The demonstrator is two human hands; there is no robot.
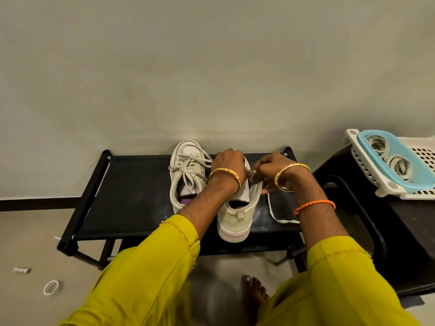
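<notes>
The right hand point(270, 169) pinches the lace point(270, 205) between thumb and fingertips at the eyelet edge, while the left hand point(227, 161) curls over the front of the unlaced sneaker point(237, 217) and holds it down; the fingertips themselves are hidden. The sneaker stands toe to the wall on the black shoe rack point(131, 191), its heel at the near edge and the lace's slack trailing beside it. This looks like threading in progress, and next the tip must find an eyelet and be drawn through. A laced sneaker point(188, 175) stands just beside it, a basket point(386, 191) lies well apart to the right, and a tape roll point(52, 287) is on the floor.
</notes>
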